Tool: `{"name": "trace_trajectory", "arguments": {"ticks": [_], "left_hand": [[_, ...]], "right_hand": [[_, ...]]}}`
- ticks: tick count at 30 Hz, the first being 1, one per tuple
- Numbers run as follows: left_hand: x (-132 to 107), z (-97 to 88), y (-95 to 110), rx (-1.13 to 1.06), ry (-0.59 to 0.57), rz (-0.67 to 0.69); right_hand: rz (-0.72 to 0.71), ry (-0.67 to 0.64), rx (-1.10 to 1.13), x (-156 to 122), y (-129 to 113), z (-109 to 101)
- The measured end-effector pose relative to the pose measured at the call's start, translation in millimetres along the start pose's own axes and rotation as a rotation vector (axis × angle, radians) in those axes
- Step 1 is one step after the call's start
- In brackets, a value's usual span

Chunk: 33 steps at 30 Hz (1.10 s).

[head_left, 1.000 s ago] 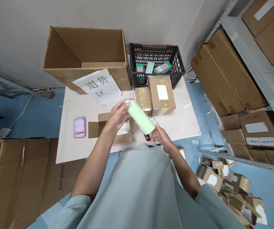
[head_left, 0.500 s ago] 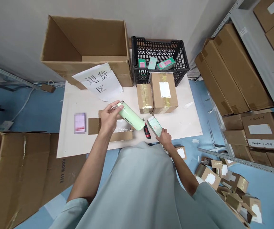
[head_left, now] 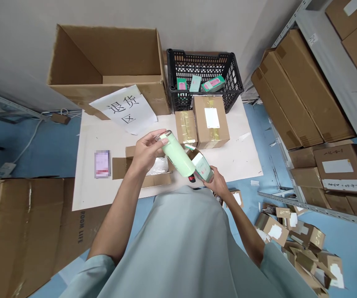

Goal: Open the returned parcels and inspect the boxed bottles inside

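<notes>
My left hand (head_left: 146,151) is closed around the upper end of a pale green cylindrical bottle (head_left: 177,154), held tilted above the white board (head_left: 104,198). My right hand (head_left: 217,184) grips a small teal-and-white product carton (head_left: 201,165) with its top flap open, raised right beside the bottle's lower end. A red-and-black utility knife (head_left: 191,179) lies on the board under them, mostly hidden. An opened small cardboard box (head_left: 144,171) with white wrapping inside sits below my left hand.
Two taped parcels (head_left: 211,121) stand before a black plastic crate (head_left: 205,80) holding several teal cartons. A large open cardboard box (head_left: 104,70) with a paper sign sits far left. Shelves of boxes (head_left: 305,103) line the right; flattened small boxes (head_left: 299,244) litter the blue floor.
My right hand let go of the bottle, reached down to the board, took the teal carton and lifted it up next to the bottle. My left hand kept hold of the bottle throughout.
</notes>
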State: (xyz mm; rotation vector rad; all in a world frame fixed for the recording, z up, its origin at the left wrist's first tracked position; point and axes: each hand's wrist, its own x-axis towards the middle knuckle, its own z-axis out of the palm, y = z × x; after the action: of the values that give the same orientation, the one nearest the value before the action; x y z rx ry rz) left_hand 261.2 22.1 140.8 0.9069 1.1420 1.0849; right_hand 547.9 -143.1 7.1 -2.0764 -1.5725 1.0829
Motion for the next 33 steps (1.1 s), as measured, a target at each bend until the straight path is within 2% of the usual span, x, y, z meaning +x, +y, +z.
{"name": "trace_trajectory", "arguments": {"ticks": [4, 9, 14, 19, 23, 27, 33], "left_hand": [[13.3, 0.0, 2.3, -0.027, -0.036, 0.039], [20.7, -3.8, 7.7, 0.021, 0.009, 0.208], [6.4, 0.9, 22.7, 0.180, -0.037, 0.425], [-8.1, 8.1, 36.9, 0.251, -0.083, 0.538], [-8.2, 12.6, 34.1, 0.184, -0.062, 0.559], [-7.5, 16.9, 25.9, 0.182, -0.071, 0.523], [-18.3, 24.2, 20.0, 0.291, -0.257, 0.461]], "right_hand": [[-0.010, 0.003, 0.070, -0.2, -1.0, -3.2], [-0.068, 0.007, 0.081, -2.6, -3.5, -2.6], [-0.040, 0.016, 0.098, -4.0, -8.2, 2.9], [-0.073, 0.005, 0.106, -3.1, -15.1, 1.6], [-0.096, -0.012, 0.121, -3.0, -24.7, -0.5], [-0.129, 0.003, 0.194, -5.1, -36.8, -1.9], [-0.213, 0.043, 0.198, -5.1, -51.9, -6.3]]}}
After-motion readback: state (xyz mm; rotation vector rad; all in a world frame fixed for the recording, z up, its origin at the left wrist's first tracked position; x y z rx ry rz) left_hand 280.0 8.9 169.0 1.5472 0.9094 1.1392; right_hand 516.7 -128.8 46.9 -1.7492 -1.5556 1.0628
